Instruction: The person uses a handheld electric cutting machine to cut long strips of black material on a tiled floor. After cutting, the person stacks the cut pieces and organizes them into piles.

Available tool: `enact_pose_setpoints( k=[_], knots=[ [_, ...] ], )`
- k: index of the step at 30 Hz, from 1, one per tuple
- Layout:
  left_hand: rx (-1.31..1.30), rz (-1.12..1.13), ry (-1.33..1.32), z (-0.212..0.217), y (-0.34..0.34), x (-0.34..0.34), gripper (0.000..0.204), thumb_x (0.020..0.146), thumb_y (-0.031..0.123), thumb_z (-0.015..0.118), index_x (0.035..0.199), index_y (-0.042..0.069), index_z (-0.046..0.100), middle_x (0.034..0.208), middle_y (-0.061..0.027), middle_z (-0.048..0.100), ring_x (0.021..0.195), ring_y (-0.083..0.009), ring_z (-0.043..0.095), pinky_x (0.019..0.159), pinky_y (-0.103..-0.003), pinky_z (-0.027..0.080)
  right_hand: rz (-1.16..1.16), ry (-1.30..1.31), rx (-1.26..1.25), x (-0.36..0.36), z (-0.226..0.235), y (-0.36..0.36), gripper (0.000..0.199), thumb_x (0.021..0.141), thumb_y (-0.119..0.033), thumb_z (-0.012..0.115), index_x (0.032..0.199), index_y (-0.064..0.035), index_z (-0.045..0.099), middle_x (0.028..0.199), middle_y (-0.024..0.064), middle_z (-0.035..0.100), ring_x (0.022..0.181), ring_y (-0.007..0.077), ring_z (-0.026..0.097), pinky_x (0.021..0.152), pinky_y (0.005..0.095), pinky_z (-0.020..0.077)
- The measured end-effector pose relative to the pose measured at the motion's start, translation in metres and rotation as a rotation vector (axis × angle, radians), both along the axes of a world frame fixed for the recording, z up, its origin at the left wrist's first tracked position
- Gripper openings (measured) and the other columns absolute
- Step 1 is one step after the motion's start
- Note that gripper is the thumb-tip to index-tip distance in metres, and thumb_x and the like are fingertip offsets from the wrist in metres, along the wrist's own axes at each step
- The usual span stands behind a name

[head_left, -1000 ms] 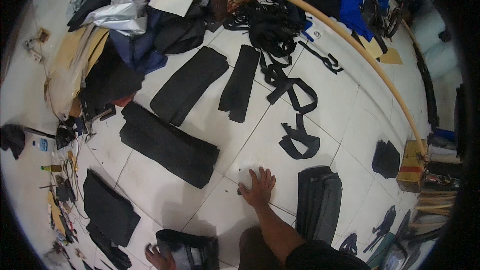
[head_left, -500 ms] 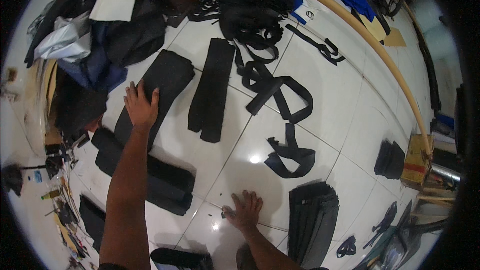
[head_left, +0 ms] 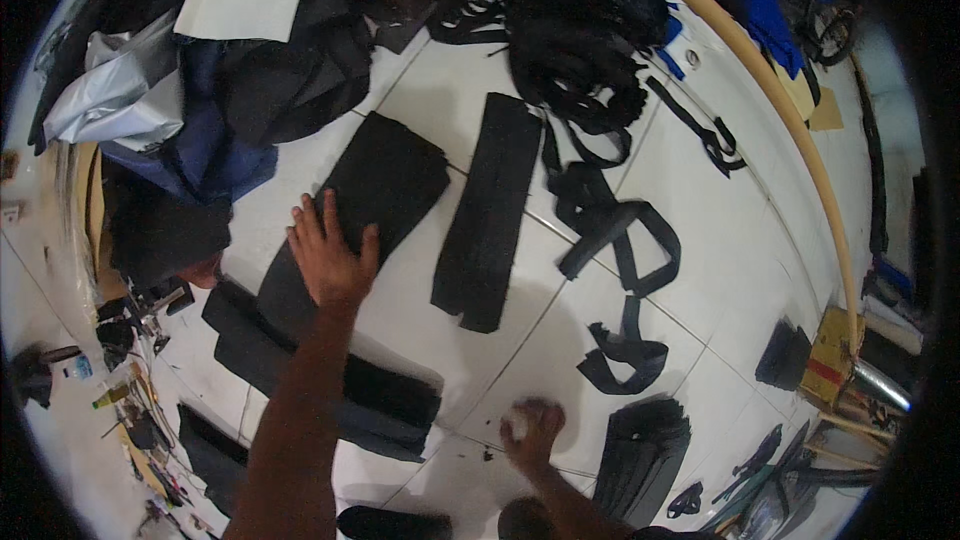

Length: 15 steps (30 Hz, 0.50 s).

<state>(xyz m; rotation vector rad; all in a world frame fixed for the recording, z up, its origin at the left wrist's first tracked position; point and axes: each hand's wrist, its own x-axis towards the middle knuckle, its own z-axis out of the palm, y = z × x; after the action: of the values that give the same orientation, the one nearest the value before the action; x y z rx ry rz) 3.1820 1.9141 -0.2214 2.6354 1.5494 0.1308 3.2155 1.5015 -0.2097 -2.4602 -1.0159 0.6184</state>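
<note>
Floor (head_left: 760,240) of white tiles carried cut black fabric pieces seen from above. Left hand (head_left: 330,255) lay flat, palm down, on the lower half of a wide black fabric panel (head_left: 375,200), its fingers (head_left: 327,215) spread apart and pressing the cloth rather than clamped on it. That panel ran diagonally from the hand up toward a heap of dark cloth (head_left: 270,80). Just beside it to the right, not touching, lay a narrower black strip (head_left: 487,210). Below the left forearm, 1 longer black panel (head_left: 330,370) crossed the tiles. Right hand (head_left: 530,430) rested on the bare floor near the lower edge, blurred; whether its fingers were apart or together could not be told. Beside it to the right sat a stack of black pieces (head_left: 645,455). Looped black straps (head_left: 615,240) lay between the strip and a long curved tan pole (head_left: 790,120).
</note>
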Motion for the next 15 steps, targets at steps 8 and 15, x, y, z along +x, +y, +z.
enact_pose_setpoints(
  k=[8, 15],
  knots=[
    [-0.044, 0.023, 0.078, 0.007, 0.013, -0.002, 0.078, 0.085, 0.054, 0.052, 0.145, 0.009, 0.031, 0.15, -0.0238, 0.023, 0.14, -0.0402, 0.019, 0.114, -0.054, 0.012, 0.217, -0.267, 0.656, 0.244, -0.009, 0.467, 0.017, 0.087, -0.011, 0.059, 0.1, 0.0005, 0.059, 0.094, 0.0199, 0.058, 0.089, 0.0371, 0.058, 0.077, 0.0446, 0.0459],
    [-0.076, 0.019, 0.069, -0.006, 0.007, 0.01, 0.078, 0.084, 0.054, 0.052, 0.145, 0.01, 0.031, 0.151, -0.0218, 0.02, 0.141, -0.0388, 0.017, 0.114, -0.053, 0.011, 0.181, -0.305, 0.055, 0.298, -0.072, 0.537, 0.034, 0.086, -0.011, 0.049, 0.118, -0.0031, 0.058, 0.119, 0.0205, 0.058, 0.118, 0.039, 0.05, 0.098, 0.0434, 0.0425]
  ],
)
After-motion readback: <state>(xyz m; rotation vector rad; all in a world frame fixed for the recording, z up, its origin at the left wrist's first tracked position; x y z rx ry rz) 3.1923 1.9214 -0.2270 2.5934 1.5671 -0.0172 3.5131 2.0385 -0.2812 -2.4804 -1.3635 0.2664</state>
